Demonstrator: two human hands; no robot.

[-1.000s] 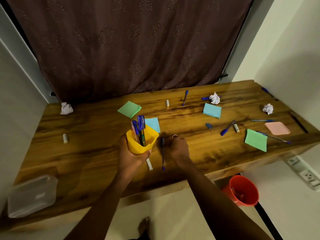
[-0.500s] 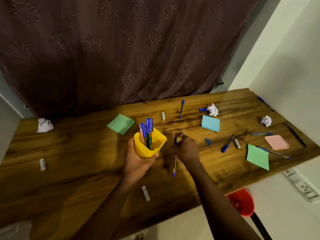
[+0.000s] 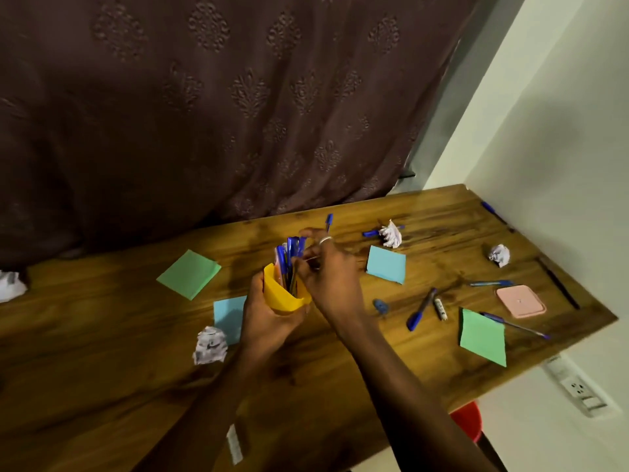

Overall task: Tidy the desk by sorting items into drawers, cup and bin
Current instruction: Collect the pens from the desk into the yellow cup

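My left hand [image 3: 269, 321] grips a yellow cup [image 3: 282, 298] lifted above the wooden desk [image 3: 102, 352]. Several blue pens [image 3: 289, 257] stand in the cup. Above the cup's rim, my right hand [image 3: 326, 270] pinches a thin pen whose upper end sits among the others. Loose pens [image 3: 422, 310] [image 3: 514, 324] [image 3: 490, 283] lie on the right half of the desk. Crumpled paper balls [image 3: 210, 345] [image 3: 390, 234] [image 3: 499, 255] and green [image 3: 189, 274] [image 3: 482, 336] and blue [image 3: 387, 264] sticky notes are scattered about.
A pink lid [image 3: 520, 301] lies near the right edge, a small white tube [image 3: 440, 309] beside a pen. A red bin [image 3: 468, 424] stands on the floor under the desk's right corner. A dark curtain [image 3: 238, 97] hangs behind; a wall socket [image 3: 575, 390] sits low right.
My right hand lifted the pen off the desk and brought it to the cup's mouth. The camera view shifted left and up; my left hand raised the cup slightly.
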